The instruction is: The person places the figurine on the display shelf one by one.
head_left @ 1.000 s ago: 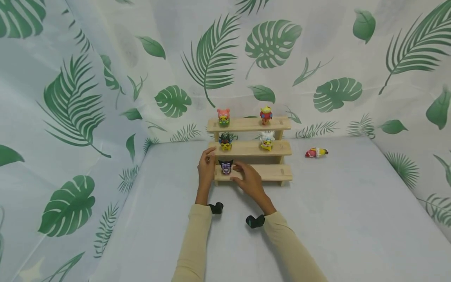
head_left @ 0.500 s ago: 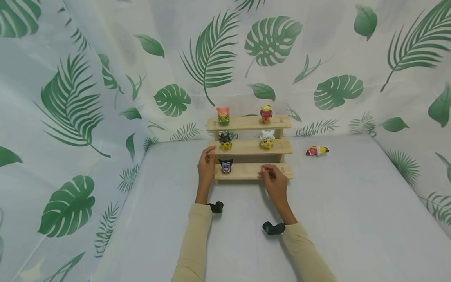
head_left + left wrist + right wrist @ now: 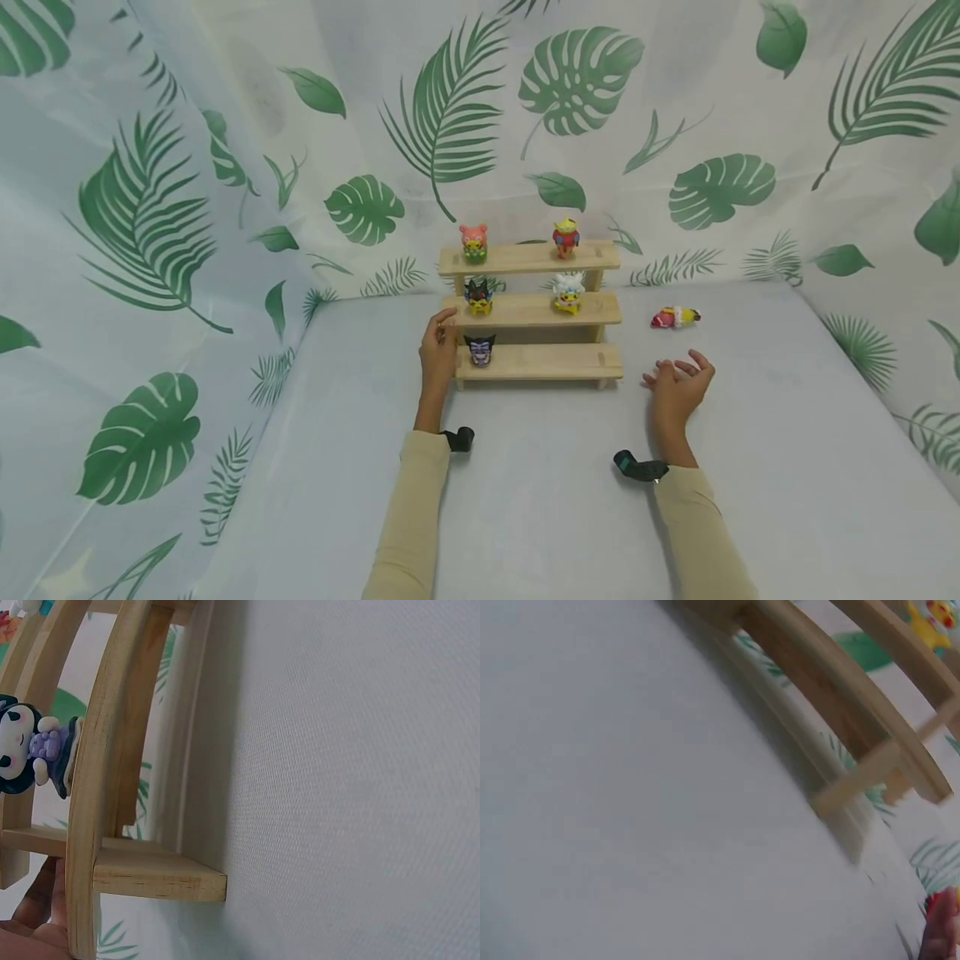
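Observation:
My left hand (image 3: 438,354) rests against the left end of a three-tier wooden display stand (image 3: 551,363), its fingers reaching up to the middle tier. Beside it on the bottom tier stands a purple and black figurine (image 3: 480,352), facing outward in the left wrist view (image 3: 46,746). My right hand (image 3: 677,392) is held over the table to the right of the stand, fingers loosely bent and holding nothing. Just beyond it a red and yellow figurine (image 3: 676,317) lies on its side. Only the fingertips of that hand (image 3: 941,930) show in the right wrist view.
The middle tier carries a black-eared figurine (image 3: 478,297) and a white-haired one (image 3: 568,293). On the top tier stand a pink and green figurine (image 3: 474,243) and a yellow-headed red one (image 3: 566,238). Behind hangs a leaf-print cloth (image 3: 465,108).
My right hand has left the purple and black figurine and swung right, past the stand's end, its fingers spreading. My left hand stays at the stand's left end.

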{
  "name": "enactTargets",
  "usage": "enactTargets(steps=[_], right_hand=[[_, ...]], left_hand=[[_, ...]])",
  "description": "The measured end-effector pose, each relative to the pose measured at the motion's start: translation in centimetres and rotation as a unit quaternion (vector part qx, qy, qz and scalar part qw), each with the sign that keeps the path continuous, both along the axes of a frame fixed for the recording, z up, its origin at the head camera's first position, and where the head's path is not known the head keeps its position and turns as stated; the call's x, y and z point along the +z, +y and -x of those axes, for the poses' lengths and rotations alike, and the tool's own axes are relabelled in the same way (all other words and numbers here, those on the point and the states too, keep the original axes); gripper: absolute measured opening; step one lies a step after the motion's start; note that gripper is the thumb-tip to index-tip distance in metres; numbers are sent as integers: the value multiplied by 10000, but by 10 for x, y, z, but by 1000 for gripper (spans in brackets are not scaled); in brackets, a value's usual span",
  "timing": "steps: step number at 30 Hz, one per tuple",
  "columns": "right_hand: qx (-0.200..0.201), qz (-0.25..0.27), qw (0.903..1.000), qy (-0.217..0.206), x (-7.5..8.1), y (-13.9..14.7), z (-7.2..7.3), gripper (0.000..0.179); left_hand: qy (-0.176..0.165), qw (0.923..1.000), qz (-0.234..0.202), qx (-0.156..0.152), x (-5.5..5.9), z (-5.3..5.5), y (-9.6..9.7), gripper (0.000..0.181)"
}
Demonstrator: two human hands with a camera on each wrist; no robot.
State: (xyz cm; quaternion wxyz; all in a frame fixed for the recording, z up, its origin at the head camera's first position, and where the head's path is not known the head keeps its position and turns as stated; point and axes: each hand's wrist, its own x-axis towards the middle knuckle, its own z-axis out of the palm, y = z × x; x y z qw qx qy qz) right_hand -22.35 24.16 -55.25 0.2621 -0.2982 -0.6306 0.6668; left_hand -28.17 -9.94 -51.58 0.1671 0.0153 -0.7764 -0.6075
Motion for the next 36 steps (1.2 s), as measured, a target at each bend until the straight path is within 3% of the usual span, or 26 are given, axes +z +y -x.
enactTargets(steps=[3,7,11,16,23,28,32,36], right_hand=[[265,504,9980,-256,2,15,6,58],[667,729,9937,-538,4,32,16,66],[1064,889,9887,-577,9,45,25,73],[1684,1291,9752,-627,12,60,33,80],[2703,1082,9540,-716,8,86,45,86],[3191,944,9403,-710,11,95,52,88],[3327,695,9371,-796,10,99,56,82],[3139,520,9438,-899,9,98,58,72]], left_hand=[[-6,10000,-29,-2,0,-1,0,31],[-35,10000,-48,-17,0,-1,1,31],[-71,9999,-70,23,0,0,1,30],[-28,9999,-132,-1,-1,1,0,29],[58,10000,8,-57,-2,-1,-1,32],[46,9999,-46,-79,-1,-1,-1,32],[57,9999,-45,-100,-3,0,-1,31],[66,9999,-48,-92,-4,1,-1,31]])
